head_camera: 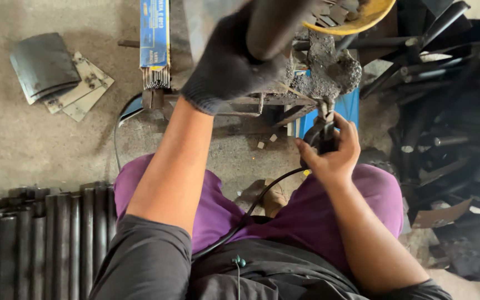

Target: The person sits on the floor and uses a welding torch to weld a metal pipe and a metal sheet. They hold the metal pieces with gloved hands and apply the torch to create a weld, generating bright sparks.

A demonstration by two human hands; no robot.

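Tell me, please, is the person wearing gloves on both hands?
No: only the left hand, gripping a dark pipe, wears a black glove, while the right hand holds the welding electrode holder bare.

blurred: dark pipe (273, 25) in gloved left hand (226, 66) | cut off: yellow bowl (356, 22), top edge | hidden: holder tip, perhaps

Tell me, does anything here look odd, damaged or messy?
Yes. Only the left hand wears a glove, gripping a dark pipe; the right hand is bare around the black electrode holder. The stand is crusted with grey slag. Bent metal plates lie scattered on the floor.
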